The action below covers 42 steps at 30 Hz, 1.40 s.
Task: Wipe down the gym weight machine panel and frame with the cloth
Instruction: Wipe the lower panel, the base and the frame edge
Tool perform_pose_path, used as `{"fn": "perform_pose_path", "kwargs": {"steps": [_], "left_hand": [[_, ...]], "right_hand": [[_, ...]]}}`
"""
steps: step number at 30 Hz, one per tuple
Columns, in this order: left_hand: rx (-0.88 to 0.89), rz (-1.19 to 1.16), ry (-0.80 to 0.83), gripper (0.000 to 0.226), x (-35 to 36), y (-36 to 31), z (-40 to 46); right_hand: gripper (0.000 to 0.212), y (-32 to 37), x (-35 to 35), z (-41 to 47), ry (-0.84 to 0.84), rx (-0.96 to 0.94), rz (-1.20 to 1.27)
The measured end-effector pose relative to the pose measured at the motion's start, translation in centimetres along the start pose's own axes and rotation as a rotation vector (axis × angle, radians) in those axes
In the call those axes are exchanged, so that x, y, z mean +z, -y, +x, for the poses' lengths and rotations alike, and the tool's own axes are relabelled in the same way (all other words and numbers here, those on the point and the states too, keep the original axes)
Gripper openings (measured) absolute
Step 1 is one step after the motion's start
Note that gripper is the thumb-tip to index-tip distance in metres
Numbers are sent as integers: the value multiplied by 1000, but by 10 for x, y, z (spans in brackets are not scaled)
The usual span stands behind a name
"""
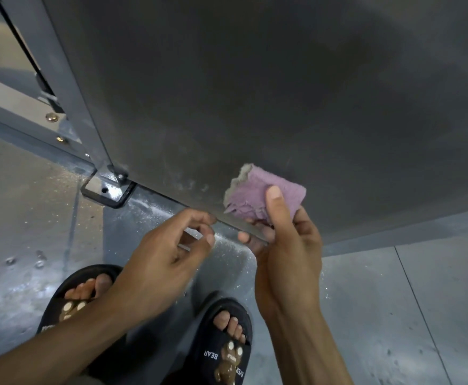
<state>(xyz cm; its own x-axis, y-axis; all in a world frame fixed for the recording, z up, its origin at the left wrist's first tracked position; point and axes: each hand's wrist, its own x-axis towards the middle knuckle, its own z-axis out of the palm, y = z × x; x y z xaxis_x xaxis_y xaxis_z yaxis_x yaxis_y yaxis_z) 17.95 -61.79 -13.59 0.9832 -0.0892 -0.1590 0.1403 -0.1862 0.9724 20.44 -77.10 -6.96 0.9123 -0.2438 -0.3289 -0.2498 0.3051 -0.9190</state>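
Gripping cloth (263, 194) w/ right hand (285, 245), slippers (221, 348) beneath panel (255, 93).

The cloth (263, 194) is lilac with a pale grey frayed edge. The panel (282, 93) is dark grey. Black slippers (224, 351) carry brown bears.

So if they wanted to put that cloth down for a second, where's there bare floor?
Bare floor lies right of the right hand, below the panel. Another patch sits left, between the frame foot plate and left slipper. Directly below is crowded with hands and slippers.
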Motion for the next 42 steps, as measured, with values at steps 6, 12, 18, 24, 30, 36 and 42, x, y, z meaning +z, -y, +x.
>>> {"fn": "perform_pose_path", "kwargs": {"steps": [6, 12, 18, 24, 30, 36, 42], "left_hand": [[14, 19, 29, 18, 2, 2, 0], [39, 43, 28, 15, 0, -1, 0], [13, 12, 33, 15, -2, 3, -3], [3, 18, 35, 14, -3, 1, -2], [-3, 41, 41, 20, -6, 4, -4], [-4, 43, 45, 20, -7, 3, -3], [1, 55, 46, 21, -7, 2, -2]], "right_hand": [[8, 0, 19, 13, -86, 73, 147], [10, -37, 16, 21, -202, 206, 145], [8, -2, 9, 8, -156, 5, 119], [7, 0, 8, 12, -180, 0, 121], [16, -48, -1, 22, -296, 206, 103], [12, 1, -1, 8, -206, 65, 230], [7, -15, 4, 17, -242, 148, 204]]}}
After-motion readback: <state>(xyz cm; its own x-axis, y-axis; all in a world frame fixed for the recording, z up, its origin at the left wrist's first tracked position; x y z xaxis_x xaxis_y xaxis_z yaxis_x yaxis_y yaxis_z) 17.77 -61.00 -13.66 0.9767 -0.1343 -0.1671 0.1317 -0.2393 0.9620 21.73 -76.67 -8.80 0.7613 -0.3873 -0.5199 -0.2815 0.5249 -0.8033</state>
